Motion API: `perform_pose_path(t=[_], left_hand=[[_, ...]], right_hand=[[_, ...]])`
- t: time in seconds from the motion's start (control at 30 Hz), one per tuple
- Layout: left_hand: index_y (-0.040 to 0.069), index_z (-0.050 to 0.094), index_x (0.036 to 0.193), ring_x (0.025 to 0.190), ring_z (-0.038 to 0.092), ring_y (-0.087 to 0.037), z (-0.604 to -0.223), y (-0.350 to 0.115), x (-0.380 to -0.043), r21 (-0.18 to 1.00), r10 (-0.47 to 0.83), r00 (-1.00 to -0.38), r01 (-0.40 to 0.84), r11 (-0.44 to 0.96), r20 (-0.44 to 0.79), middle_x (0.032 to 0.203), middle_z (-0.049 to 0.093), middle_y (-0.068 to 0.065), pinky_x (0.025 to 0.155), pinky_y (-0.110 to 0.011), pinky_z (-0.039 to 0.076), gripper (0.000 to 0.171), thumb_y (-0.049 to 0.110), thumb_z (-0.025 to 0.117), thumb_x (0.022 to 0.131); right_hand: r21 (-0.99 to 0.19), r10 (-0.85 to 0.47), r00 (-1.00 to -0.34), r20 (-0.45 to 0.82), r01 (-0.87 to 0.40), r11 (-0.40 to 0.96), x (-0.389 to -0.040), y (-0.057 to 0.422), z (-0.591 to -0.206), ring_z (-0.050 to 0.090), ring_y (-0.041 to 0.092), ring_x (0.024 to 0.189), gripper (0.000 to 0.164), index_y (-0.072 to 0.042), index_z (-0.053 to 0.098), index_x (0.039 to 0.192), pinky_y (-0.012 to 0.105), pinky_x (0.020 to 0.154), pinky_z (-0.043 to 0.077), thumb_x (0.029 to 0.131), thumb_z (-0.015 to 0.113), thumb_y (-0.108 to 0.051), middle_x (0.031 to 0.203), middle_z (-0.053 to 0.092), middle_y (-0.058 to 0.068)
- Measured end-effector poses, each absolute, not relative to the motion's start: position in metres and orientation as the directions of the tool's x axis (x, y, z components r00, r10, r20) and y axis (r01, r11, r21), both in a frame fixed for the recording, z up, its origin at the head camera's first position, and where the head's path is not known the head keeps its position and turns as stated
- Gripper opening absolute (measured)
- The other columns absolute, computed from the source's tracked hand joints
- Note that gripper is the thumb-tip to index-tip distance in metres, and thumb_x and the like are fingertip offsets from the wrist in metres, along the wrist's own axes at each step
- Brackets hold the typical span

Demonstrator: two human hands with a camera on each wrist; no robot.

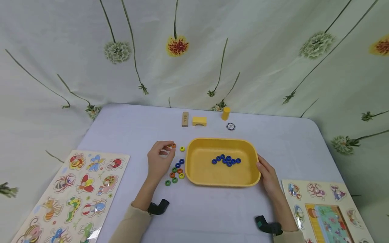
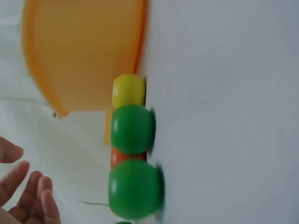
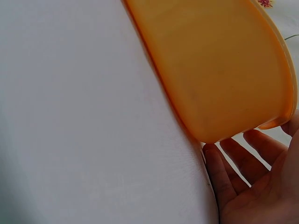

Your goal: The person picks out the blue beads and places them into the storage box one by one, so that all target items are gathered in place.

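My left hand [image 1: 160, 160] is raised over the table left of the yellow tray [image 1: 209, 182], pinching an orange bead [image 1: 174, 145] at its fingertips. In the left wrist view the bead is not visible. Several blue beads [image 1: 229, 158] lie inside the tray. Outside its left wall are loose beads: a yellow bead [image 1: 182, 149], two blue beads [image 1: 181, 161], and a cluster of orange, yellow and green beads [image 2: 135, 189]. My right hand [image 1: 268, 177] holds the tray's right end, thumb on the rim and fingers [image 3: 245, 158] against the outer wall.
Behind the tray stand a brown block [image 1: 185, 119], a yellow arch block [image 1: 199, 121], a yellow cylinder [image 1: 226, 113] and a poker chip [image 1: 231, 126]. An insect picture board [image 1: 71, 195] lies at left, another picture board [image 1: 328, 209] at right.
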State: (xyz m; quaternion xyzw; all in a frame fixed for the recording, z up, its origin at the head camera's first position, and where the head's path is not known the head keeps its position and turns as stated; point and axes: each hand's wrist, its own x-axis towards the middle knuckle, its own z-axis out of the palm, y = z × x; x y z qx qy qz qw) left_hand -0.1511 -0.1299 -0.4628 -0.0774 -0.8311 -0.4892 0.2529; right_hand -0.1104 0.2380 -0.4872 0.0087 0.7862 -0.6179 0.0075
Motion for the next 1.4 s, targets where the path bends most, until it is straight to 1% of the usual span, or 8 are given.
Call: perform_pose_path(t=[0.17,0.33,0.53,0.63,0.8,1.07,1.27,1.4], left_hand=[[0.015,0.062,0.104,0.079,0.054,-0.009,-0.495,-0.15,-0.16,0.761,-0.116,-0.899,0.282,0.585,0.422,0.094,0.06,-0.001,0.064,-0.019,0.045,0.03,0.029,0.065,0.079],[0.01,0.06,0.108,0.084,0.052,-0.016,-0.478,-0.142,-0.148,0.789,-0.029,-0.96,0.212,0.577,0.279,0.099,0.059,-0.004,0.074,-0.034,0.046,0.038,0.029,0.068,0.076],[0.017,0.06,0.106,0.082,0.05,-0.009,-0.484,-0.133,-0.145,0.703,0.048,-0.986,0.147,0.696,0.159,0.099,0.058,0.003,0.071,-0.027,0.044,0.04,0.032,0.072,0.071],[0.018,0.062,0.102,0.081,0.051,-0.008,-0.491,-0.129,-0.146,0.642,0.068,-0.982,0.166,0.748,0.174,0.095,0.058,0.004,0.066,-0.025,0.041,0.039,0.034,0.072,0.068],[0.018,0.066,0.091,0.079,0.052,-0.011,-0.494,-0.126,-0.146,0.615,0.051,-0.978,0.169,0.77,0.205,0.09,0.056,0.004,0.068,-0.029,0.039,0.03,0.031,0.074,0.066],[0.015,0.067,0.087,0.079,0.053,-0.012,-0.483,-0.123,-0.145,0.681,-0.003,-0.988,0.105,0.725,0.155,0.087,0.057,0.003,0.07,-0.028,0.044,0.018,0.021,0.072,0.071],[0.01,0.066,0.093,0.072,0.056,-0.009,-0.455,-0.118,-0.146,0.776,-0.012,-0.949,0.25,0.58,0.315,0.083,0.061,0.001,0.069,-0.027,0.05,0.021,0.01,0.071,0.072],[0.008,0.064,0.094,0.07,0.056,-0.007,-0.437,-0.099,-0.148,0.785,0.085,-0.932,0.344,0.515,0.353,0.084,0.06,0.002,0.069,-0.027,0.05,0.022,0.007,0.069,0.072]], right_hand=[[-0.975,-0.004,-1.0,0.0,-0.001,0.223,-0.109,0.237,-0.487,0.034,0.003,0.125,0.047,-0.009,0.038,0.134,0.004,0.091,0.029,0.094,0.039,-0.033,0.139,0.037,0.011],[-0.977,-0.009,-1.0,-0.003,0.001,0.214,-0.108,0.237,-0.485,0.034,-0.005,0.12,0.047,-0.01,0.038,0.134,0.004,0.09,0.029,0.094,0.039,-0.033,0.139,0.036,0.01],[-0.974,-0.004,-1.0,-0.013,0.011,0.227,-0.108,0.237,-0.486,0.033,0.009,0.127,0.048,-0.01,0.037,0.135,0.004,0.091,0.029,0.094,0.038,-0.034,0.139,0.036,0.009],[-0.972,0.005,-1.0,-0.017,0.017,0.235,-0.109,0.237,-0.488,0.032,0.011,0.128,0.048,-0.011,0.037,0.135,0.004,0.091,0.029,0.093,0.039,-0.036,0.14,0.036,0.008],[-0.973,0.007,-1.0,-0.013,0.014,0.23,-0.11,0.237,-0.489,0.035,-0.001,0.123,0.05,-0.011,0.037,0.135,0.005,0.091,0.03,0.093,0.039,-0.038,0.14,0.036,0.008],[-0.975,0.003,-1.0,0.0,0.001,0.221,-0.109,0.237,-0.487,0.035,-0.002,0.122,0.049,-0.011,0.037,0.135,0.005,0.091,0.031,0.094,0.038,-0.036,0.139,0.036,0.009],[-0.974,-0.01,-1.0,-0.002,0.0,0.225,-0.109,0.237,-0.484,0.034,0.007,0.126,0.048,-0.01,0.037,0.135,0.004,0.091,0.03,0.094,0.038,-0.035,0.139,0.036,0.009],[-0.975,-0.012,-1.0,-0.013,0.01,0.223,-0.109,0.237,-0.483,0.033,0.005,0.126,0.047,-0.011,0.037,0.135,0.004,0.091,0.029,0.094,0.038,-0.034,0.14,0.036,0.008]])
